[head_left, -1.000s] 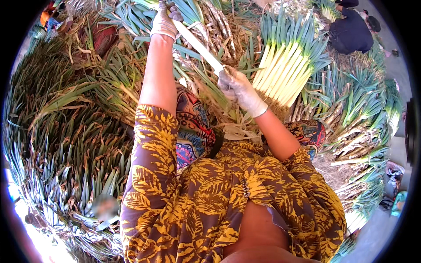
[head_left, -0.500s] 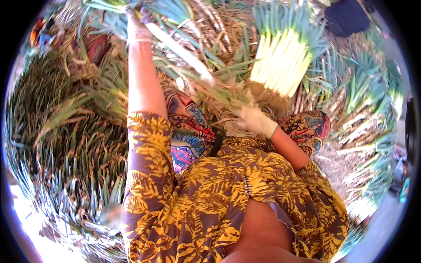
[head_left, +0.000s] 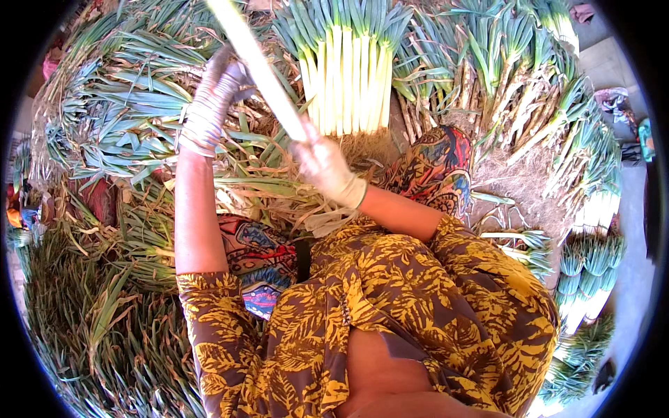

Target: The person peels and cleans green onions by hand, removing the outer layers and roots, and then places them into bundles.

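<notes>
A long green onion (head_left: 268, 76) is raised slantwise, its pale shaft running past the top edge. My right hand (head_left: 324, 167), in a pale glove, is closed around its root end, with the fingers blurred. My left hand (head_left: 221, 94), gloved with darker fingers and banded at the wrist, is beside the middle of the shaft. Its fingers look partly bent, but whether they touch the onion is hidden. Just beyond my right hand stands a neat bundle of cleaned green onions (head_left: 345, 80), white shafts toward me and roots down.
Uncleaned green onions (head_left: 132, 104) lie heaped at the far left, with a dense dark green mass (head_left: 104, 334) nearer. More dirty onions (head_left: 505, 97) spread to the right. Stripped leaves (head_left: 272, 188) lie in front of my patterned legs. Finished bundles (head_left: 592, 268) line the right edge.
My right hand has moved up and left from the stripped leaves onto the onion's root end. The onion is raised. My left hand now appears lower, and the view has shifted rightward.
</notes>
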A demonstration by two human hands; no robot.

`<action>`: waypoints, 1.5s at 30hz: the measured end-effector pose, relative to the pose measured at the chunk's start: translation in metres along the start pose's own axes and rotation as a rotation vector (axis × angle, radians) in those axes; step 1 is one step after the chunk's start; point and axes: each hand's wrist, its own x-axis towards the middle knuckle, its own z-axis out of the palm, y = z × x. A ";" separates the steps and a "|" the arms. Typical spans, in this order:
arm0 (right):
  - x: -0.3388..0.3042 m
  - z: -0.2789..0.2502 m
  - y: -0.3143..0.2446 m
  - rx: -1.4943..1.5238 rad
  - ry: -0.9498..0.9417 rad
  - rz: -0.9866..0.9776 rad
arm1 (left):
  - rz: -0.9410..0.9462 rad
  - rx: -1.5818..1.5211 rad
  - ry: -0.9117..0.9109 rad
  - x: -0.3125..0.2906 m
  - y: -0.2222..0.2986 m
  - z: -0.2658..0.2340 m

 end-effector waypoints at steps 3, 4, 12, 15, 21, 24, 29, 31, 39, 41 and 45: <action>0.024 -0.041 0.005 -0.328 0.218 -0.119 | -0.198 0.175 -0.104 -0.007 -0.019 -0.021; 0.036 -0.056 0.025 -0.395 0.295 -0.187 | -0.232 0.179 -0.127 -0.006 -0.024 -0.022; 0.071 -0.110 0.154 -0.970 0.137 0.681 | -0.290 0.332 -0.158 -0.009 -0.026 -0.029; 0.073 -0.108 0.151 -0.994 0.064 0.744 | -0.295 0.349 -0.131 -0.009 -0.022 -0.031; 0.075 -0.120 0.151 -1.254 -0.024 0.553 | -0.287 0.313 -0.113 -0.010 -0.025 -0.037; 0.064 -0.117 0.128 -1.301 -0.337 0.481 | -0.255 0.327 -0.083 -0.013 -0.023 -0.045; 0.022 -0.101 0.198 -1.283 -0.849 0.460 | -0.264 0.316 -0.089 -0.006 -0.023 -0.050; 0.029 -0.097 0.200 -1.255 -0.558 0.411 | -0.273 0.363 -0.070 -0.013 -0.018 -0.048; 0.036 -0.072 0.194 -1.125 -0.896 0.128 | -0.157 0.334 0.036 -0.030 0.019 -0.057; 0.043 -0.034 0.138 -1.060 -0.908 0.144 | -0.093 0.326 0.144 -0.045 0.036 -0.064; 0.072 0.003 0.090 -0.797 -0.717 0.190 | 0.007 0.268 0.287 -0.054 0.052 -0.079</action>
